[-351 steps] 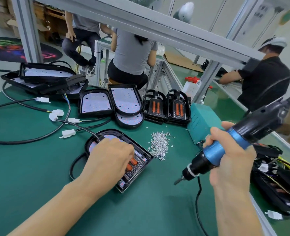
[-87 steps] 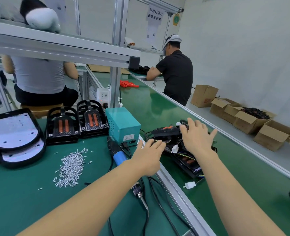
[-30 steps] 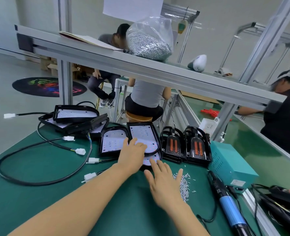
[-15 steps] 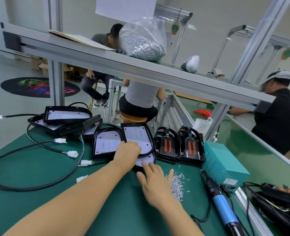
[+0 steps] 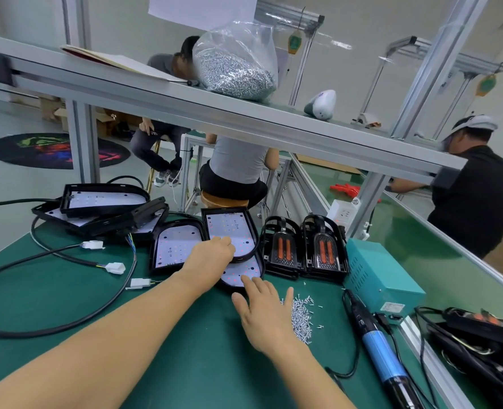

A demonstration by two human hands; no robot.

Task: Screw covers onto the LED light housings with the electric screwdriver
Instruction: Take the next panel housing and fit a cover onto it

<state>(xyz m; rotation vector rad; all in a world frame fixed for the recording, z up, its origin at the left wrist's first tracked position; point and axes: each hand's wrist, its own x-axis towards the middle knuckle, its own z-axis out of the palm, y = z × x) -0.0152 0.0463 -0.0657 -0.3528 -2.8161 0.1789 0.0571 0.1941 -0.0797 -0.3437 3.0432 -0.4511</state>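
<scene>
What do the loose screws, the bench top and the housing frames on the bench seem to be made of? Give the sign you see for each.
Loose screws: probably bright metal; small silvery pieces that glint.
Bench top: looks like a matte green mat, perhaps rubber or vinyl; even colour, soft sheen.
Housing frames: likely black moulded plastic, though coated metal cannot be ruled out; smooth rounded rims, dull gloss.

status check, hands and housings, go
Left hand gripping top LED housing of the stack. Right hand open, at lower housing. Electric screwdriver lying idle, right. Loose screws beside right hand.
</scene>
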